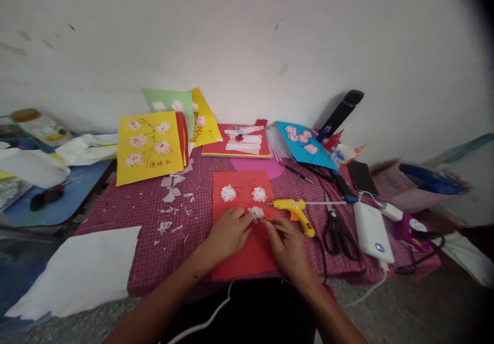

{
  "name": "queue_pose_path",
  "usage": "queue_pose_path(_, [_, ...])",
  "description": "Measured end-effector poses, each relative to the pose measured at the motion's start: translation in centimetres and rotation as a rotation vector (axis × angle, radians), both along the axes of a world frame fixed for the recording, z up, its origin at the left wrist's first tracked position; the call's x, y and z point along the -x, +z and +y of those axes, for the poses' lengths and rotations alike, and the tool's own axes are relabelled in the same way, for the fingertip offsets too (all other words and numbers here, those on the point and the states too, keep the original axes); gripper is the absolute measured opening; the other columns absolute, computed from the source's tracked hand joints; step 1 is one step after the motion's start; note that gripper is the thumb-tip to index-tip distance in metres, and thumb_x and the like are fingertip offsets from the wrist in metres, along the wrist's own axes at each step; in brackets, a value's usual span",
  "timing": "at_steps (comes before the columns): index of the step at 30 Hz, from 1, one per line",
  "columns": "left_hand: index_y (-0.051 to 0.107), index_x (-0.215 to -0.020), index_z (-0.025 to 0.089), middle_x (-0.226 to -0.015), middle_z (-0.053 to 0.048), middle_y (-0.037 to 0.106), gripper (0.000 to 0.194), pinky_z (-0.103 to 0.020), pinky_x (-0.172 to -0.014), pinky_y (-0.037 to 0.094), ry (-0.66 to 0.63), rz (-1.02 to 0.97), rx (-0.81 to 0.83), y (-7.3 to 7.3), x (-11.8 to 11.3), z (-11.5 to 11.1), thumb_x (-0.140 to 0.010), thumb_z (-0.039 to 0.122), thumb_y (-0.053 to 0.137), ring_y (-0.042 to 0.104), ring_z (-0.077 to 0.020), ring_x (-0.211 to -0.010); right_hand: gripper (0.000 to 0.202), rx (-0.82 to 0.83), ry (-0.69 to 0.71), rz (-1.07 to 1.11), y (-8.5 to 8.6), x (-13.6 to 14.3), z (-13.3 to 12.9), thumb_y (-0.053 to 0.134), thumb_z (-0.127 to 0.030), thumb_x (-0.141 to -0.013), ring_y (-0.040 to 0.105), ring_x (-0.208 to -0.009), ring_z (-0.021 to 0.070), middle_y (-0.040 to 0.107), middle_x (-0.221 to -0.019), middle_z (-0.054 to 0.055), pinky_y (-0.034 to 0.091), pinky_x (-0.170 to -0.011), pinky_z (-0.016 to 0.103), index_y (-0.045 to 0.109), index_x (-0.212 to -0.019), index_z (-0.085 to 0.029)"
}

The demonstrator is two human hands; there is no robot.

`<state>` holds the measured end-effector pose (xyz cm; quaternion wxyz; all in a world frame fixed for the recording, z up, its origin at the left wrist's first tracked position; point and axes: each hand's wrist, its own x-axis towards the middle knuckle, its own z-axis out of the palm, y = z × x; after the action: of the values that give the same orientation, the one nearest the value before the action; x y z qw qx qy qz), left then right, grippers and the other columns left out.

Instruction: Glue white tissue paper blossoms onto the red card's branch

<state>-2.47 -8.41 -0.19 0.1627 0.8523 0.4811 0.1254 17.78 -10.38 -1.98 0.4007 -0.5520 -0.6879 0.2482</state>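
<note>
A red sheet of card [247, 259] lies in front of me with three crumpled-paper flowers on it. The upper left flower [228, 193] and the upper right flower [259, 194] are white, and faint drawn stems run near them. My left hand [231, 233] presses its closed fingertips against the lower left side of the pinkish paper flower [255, 212]. From the right, my right hand [287, 243] reaches the same flower with thumb and fingers pinched. What sits in that pinch is too small to make out. A yellow glue gun [296, 209] lies just beyond my right hand, its nozzle over the card's edge.
Black scissors [338, 233], a white power bank [372, 230] and a phone [363, 177] lie to the right. Finished flower cards, a yellow card [150, 143] and a blue card [297, 138], stand behind. Paper scraps [172, 194] and a white sheet [85, 267] are left.
</note>
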Motion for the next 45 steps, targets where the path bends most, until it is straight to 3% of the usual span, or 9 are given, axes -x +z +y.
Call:
queue_pose_path(12, [0.064, -0.106, 0.019, -0.102, -0.008, 0.06, 0.015, -0.038, -0.088, 0.049, -0.056, 0.056, -0.034, 0.5, 0.1, -0.2, -0.1, 0.021, 0.052, 0.056, -0.0244, -0.097, 0.02, -0.047, -0.023, 0.024, 0.7, -0.2, -0.4, 0.057, -0.032, -0.099, 0.074, -0.081, 0.0207, 0.077, -0.091, 0.005, 0.057, -0.073, 0.031, 0.073, -0.092, -0.022])
queue_pose_path(18, [0.066, -0.112, 0.02, -0.1, -0.007, 0.059, 0.019, -0.038, -0.084, 0.049, -0.078, 0.094, -0.062, 0.5, 0.1, -0.3, -0.1, 0.022, 0.051, 0.055, -0.0242, -0.094, 0.019, -0.043, -0.061, 0.032, 0.8, -1.2, -0.9, 0.058, -0.034, -0.098, 0.071, -0.07, 0.0204, 0.075, -0.083, 0.005, 0.056, -0.064, 0.031, 0.072, -0.091, -0.024])
queue_pose_path(45, [0.065, -0.106, 0.018, -0.102, -0.008, 0.06, 0.015, -0.039, -0.088, 0.049, -0.067, 0.078, -0.028, 0.7, 0.1, -0.3, -0.1, 0.022, 0.052, 0.056, -0.0247, -0.097, 0.022, -0.084, -0.024, 0.008, 0.4, 0.2, -0.3, 0.056, -0.032, -0.1, 0.075, -0.081, 0.0223, 0.078, -0.093, 0.007, 0.061, -0.075, 0.034, 0.074, -0.091, -0.023])
